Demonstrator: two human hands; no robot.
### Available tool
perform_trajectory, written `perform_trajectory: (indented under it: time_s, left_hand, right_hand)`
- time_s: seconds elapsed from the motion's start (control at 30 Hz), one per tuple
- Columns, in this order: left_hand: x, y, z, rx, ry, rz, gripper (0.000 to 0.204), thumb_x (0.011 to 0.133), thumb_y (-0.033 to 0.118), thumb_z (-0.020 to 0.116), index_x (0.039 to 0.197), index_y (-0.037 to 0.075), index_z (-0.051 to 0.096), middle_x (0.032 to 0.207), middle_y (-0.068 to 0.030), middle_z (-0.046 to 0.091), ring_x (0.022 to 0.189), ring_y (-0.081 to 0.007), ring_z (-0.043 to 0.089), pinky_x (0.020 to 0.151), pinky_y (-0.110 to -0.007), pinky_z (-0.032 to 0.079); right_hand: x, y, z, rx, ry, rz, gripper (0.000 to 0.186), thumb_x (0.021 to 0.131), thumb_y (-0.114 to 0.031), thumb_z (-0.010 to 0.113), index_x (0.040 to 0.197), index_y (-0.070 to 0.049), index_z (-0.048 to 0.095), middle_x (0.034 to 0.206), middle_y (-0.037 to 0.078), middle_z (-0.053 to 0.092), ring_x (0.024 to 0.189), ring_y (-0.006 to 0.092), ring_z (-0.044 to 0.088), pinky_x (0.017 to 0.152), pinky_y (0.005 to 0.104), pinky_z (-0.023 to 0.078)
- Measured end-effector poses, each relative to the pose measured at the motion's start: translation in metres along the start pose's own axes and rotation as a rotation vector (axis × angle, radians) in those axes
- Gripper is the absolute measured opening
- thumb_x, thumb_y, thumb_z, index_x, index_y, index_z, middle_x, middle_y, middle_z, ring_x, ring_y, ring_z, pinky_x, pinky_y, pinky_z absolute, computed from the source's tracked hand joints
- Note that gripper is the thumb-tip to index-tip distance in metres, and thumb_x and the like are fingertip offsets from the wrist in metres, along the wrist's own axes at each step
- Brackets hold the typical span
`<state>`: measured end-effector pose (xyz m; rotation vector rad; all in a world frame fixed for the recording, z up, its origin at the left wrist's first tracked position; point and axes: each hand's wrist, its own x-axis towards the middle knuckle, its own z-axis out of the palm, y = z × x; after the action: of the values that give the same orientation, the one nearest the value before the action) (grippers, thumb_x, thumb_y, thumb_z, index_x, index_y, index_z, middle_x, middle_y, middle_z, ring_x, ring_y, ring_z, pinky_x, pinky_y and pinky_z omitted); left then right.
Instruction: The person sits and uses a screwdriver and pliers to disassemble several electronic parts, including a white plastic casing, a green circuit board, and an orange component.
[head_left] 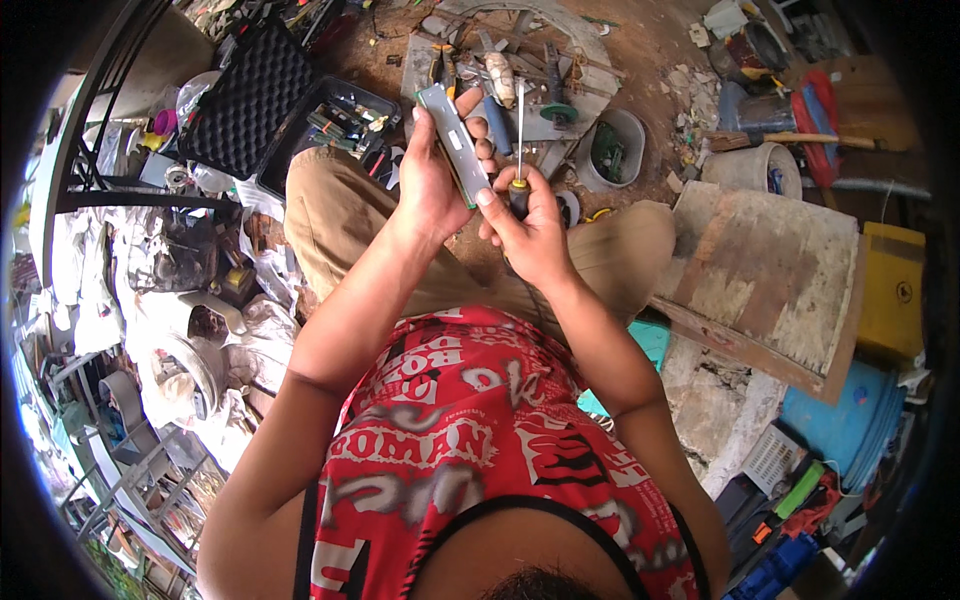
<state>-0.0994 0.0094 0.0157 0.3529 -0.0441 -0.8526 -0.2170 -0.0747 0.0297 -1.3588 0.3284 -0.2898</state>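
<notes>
My left hand (425,180) holds a long, narrow grey metal plate (457,142) with slots in it and a green edge. The thumb lies along one side, the fingers behind and on the other side. My right hand (532,228) is closed round the dark handle of a screwdriver (520,135), whose bare shaft points up and away from me. That handle has a yellow collar. My right thumb presses on the near end of the plate. The screwdriver's tip is apart from the plate. What is on the plate's underside stays hidden.
Beyond my hands, a round board (590,95) carries pliers and other tools. An open black case (245,100) with foam lid holds tools at left. A grey bin (625,125) with green pieces stands right of my hands. A worn wooden board (765,265) lies at right.
</notes>
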Motion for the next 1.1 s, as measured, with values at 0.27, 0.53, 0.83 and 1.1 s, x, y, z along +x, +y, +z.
perform_trajectory:
  time_s: [0.27, 0.53, 0.83, 1.1]
  left_hand:
    - [0.010, 0.037, -0.008, -0.416, 0.249, -0.018, 0.047, 0.100, 0.043, 0.033, 0.105, -0.001, 0.051, 0.092, -0.0102, 0.059, 0.079, -0.0205, 0.058, 0.071, -0.032, 0.054]
    - [0.014, 0.038, -0.018, -0.300, 0.236, -0.023, 0.050, 0.100, 0.045, 0.031, 0.110, 0.001, 0.052, 0.086, -0.0050, 0.061, 0.071, -0.0153, 0.057, 0.064, -0.029, 0.055]
    - [0.009, 0.042, -0.002, -0.095, 0.522, 0.098, 0.054, 0.100, 0.052, 0.028, 0.109, 0.005, 0.054, 0.086, -0.0056, 0.060, 0.074, -0.0163, 0.058, 0.066, -0.030, 0.055]
    - [0.010, 0.040, -0.008, -0.120, 0.480, 0.162, 0.052, 0.101, 0.050, 0.026, 0.107, 0.005, 0.051, 0.085, -0.0055, 0.058, 0.070, -0.0164, 0.057, 0.064, -0.031, 0.054]
  right_hand:
    - [-0.041, -0.060, -0.033, -0.820, -0.203, -0.322, 0.044, 0.090, -0.006, 0.054, 0.134, -0.007, 0.048, 0.087, 0.013, 0.058, 0.073, 0.0305, 0.060, 0.064, 0.0371, 0.049]
    - [-0.047, -0.062, -0.019, -0.900, -0.235, -0.267, 0.048, 0.087, -0.011, 0.057, 0.134, -0.015, 0.051, 0.087, 0.013, 0.056, 0.072, 0.0343, 0.059, 0.062, 0.0421, 0.049]
    - [-0.042, -0.064, -0.015, -1.003, -0.277, -0.240, 0.048, 0.086, -0.009, 0.055, 0.134, -0.014, 0.051, 0.087, 0.013, 0.056, 0.072, 0.0347, 0.060, 0.061, 0.0432, 0.049]
    - [-0.042, -0.055, -0.009, -0.962, -0.223, -0.260, 0.045, 0.088, -0.007, 0.056, 0.133, -0.011, 0.052, 0.085, 0.014, 0.057, 0.071, 0.0333, 0.058, 0.064, 0.0396, 0.048]
